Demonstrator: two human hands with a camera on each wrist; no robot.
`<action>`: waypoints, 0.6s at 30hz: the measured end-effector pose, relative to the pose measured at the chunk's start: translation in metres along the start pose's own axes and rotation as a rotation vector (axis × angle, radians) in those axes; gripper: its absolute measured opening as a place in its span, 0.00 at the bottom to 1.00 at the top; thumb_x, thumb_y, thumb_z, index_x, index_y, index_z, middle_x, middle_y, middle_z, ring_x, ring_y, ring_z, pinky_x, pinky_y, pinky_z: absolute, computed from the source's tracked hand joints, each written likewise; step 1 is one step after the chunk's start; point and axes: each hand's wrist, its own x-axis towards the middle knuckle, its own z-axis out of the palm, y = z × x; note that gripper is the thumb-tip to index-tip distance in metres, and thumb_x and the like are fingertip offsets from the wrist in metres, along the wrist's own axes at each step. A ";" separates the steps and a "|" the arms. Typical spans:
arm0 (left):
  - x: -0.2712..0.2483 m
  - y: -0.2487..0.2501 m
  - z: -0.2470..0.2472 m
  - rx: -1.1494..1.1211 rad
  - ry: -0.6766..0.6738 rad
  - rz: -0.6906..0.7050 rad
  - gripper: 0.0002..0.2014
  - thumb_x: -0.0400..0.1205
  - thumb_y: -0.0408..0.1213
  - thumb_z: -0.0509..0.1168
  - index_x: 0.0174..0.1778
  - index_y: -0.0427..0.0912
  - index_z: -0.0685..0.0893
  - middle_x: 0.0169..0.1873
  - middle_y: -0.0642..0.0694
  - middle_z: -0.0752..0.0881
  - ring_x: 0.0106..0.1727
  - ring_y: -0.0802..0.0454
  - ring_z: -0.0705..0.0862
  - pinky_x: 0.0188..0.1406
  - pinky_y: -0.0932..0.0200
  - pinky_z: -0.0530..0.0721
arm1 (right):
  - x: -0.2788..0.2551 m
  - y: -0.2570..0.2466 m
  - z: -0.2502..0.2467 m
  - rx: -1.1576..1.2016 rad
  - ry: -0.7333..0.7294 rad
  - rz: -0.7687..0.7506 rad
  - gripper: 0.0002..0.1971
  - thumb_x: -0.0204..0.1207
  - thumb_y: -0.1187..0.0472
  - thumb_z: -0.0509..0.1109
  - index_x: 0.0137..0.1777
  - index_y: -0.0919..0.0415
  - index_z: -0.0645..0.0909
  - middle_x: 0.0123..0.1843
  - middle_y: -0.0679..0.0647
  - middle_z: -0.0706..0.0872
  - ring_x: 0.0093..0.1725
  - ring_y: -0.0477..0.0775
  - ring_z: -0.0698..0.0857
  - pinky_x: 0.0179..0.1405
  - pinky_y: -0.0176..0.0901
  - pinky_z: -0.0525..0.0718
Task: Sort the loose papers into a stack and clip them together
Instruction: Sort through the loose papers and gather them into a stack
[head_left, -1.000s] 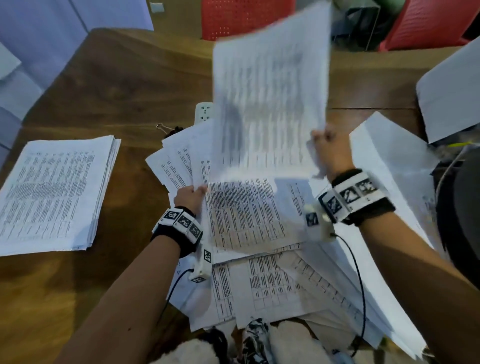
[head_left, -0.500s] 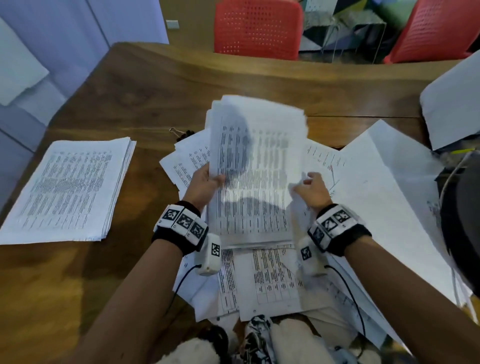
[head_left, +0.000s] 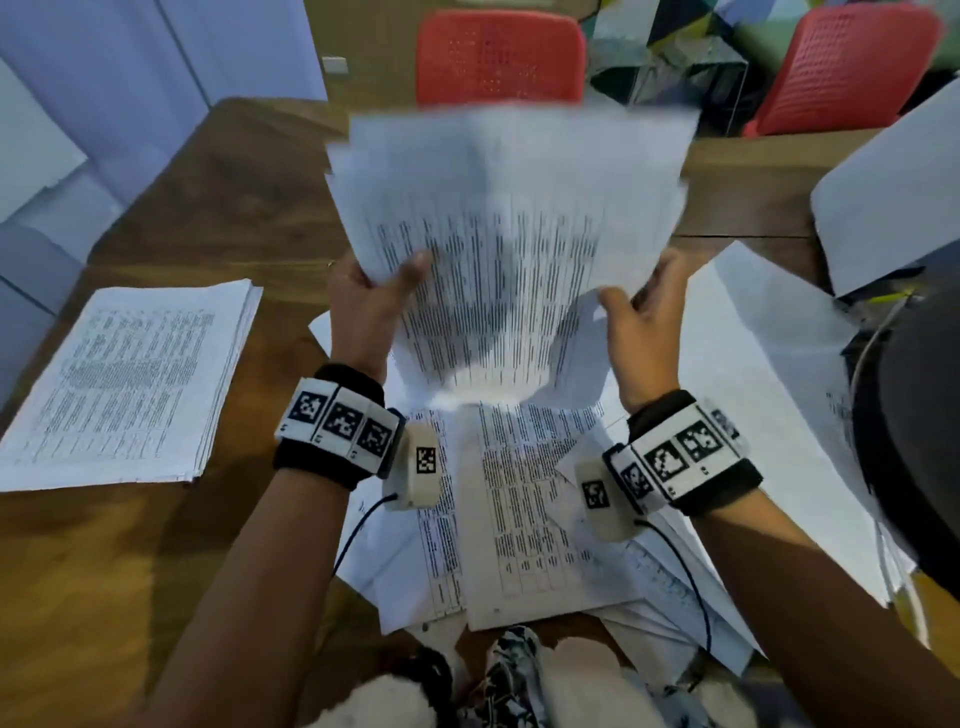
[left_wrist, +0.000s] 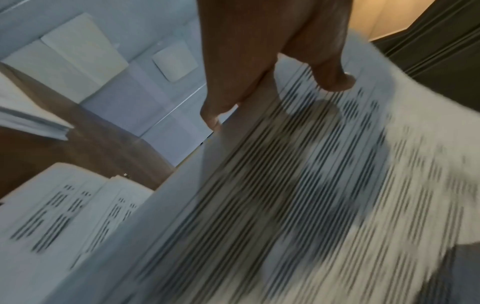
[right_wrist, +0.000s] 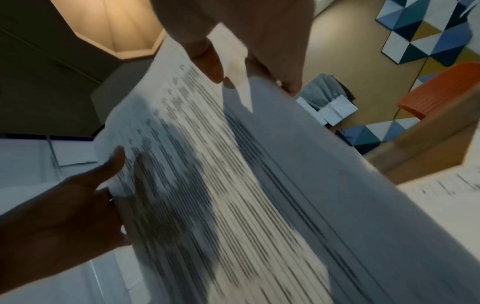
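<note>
I hold a bundle of printed sheets (head_left: 509, 234) up off the table, tilted away from me and blurred by motion. My left hand (head_left: 384, 280) grips its left edge, thumb on the printed face and fingers behind. My right hand (head_left: 639, 291) grips the right edge the same way. In the left wrist view my thumb (left_wrist: 335, 82) presses on the bundle (left_wrist: 285, 185). In the right wrist view my thumb (right_wrist: 207, 61) pinches the sheets (right_wrist: 233, 185). More loose papers (head_left: 519, 509) lie fanned out under my wrists. No clip is in view.
A squared-up stack of printed sheets (head_left: 130, 384) lies at the left on the wooden table (head_left: 218, 218). Large blank sheets (head_left: 769, 364) spread to the right. Two red chairs (head_left: 498, 57) stand beyond the far edge. A dark object (head_left: 914, 441) sits at the right.
Half a second ago the bundle was lowered onto the loose pile with both hands on it. Now both hands have raised it again, gripping its two side edges.
</note>
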 end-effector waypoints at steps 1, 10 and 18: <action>-0.003 -0.004 0.000 -0.001 0.004 -0.026 0.10 0.69 0.40 0.74 0.45 0.45 0.85 0.36 0.56 0.91 0.42 0.58 0.89 0.42 0.60 0.87 | -0.005 0.007 0.002 -0.005 -0.003 0.031 0.21 0.70 0.75 0.62 0.56 0.52 0.64 0.50 0.40 0.77 0.48 0.32 0.79 0.47 0.27 0.78; -0.007 0.013 0.000 -0.034 0.096 -0.009 0.10 0.75 0.38 0.70 0.52 0.44 0.82 0.49 0.45 0.88 0.53 0.46 0.88 0.52 0.50 0.88 | 0.002 -0.004 0.012 0.017 0.046 -0.079 0.12 0.70 0.75 0.54 0.47 0.58 0.67 0.41 0.43 0.76 0.34 0.29 0.75 0.38 0.25 0.74; -0.028 -0.034 -0.017 0.092 -0.016 -0.270 0.26 0.70 0.39 0.72 0.64 0.36 0.76 0.60 0.39 0.84 0.61 0.41 0.84 0.63 0.42 0.82 | -0.022 0.036 0.012 -0.058 0.029 0.100 0.16 0.77 0.79 0.49 0.62 0.69 0.67 0.44 0.37 0.75 0.37 0.19 0.77 0.38 0.13 0.71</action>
